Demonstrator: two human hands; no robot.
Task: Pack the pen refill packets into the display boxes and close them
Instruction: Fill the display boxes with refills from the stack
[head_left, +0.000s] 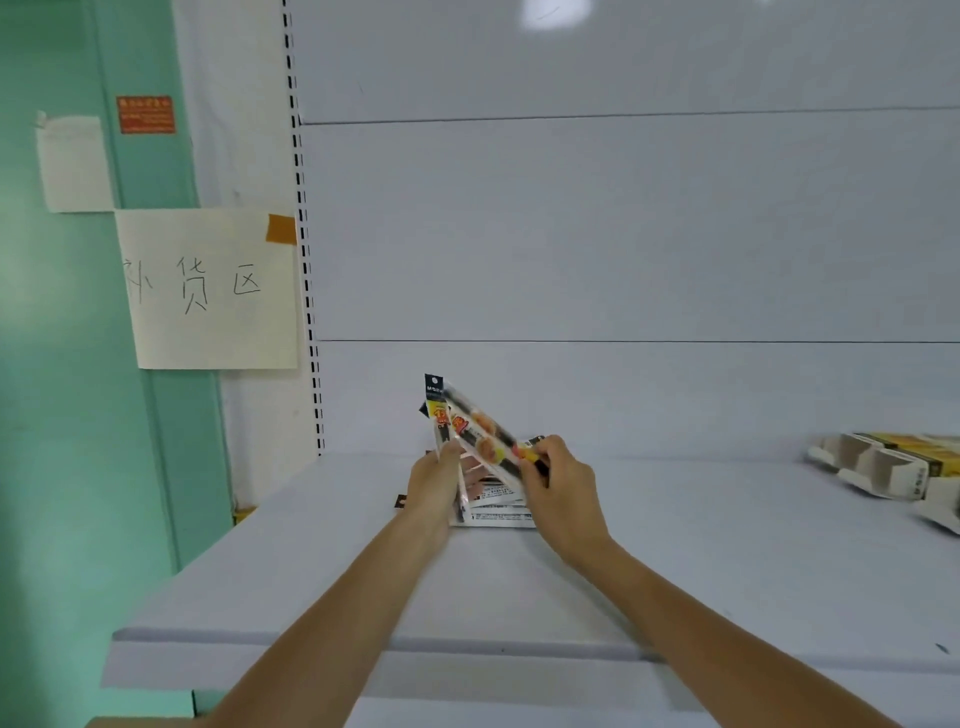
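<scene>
**Packets in hand, boxes not yet filled**

Head view: above the pale grey metal shelf (363, 571), the left hand (434, 486) grips the lower ends of a fanned, tilted bunch of slim clear-plastic pen refill packets with black headers and orange labels (470, 428). The right hand (561, 486) pinches 1 of them. More flat packets (501, 514) lie on the shelf beneath. The white-and-yellow cardboard display boxes (883, 470) lie open, well apart at the right, their visible compartments seemingly unfilled. This looks like an early stage: loading and closing remain.

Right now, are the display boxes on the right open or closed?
Open: the display boxes lie on the shelf with bare compartments showing.
</scene>
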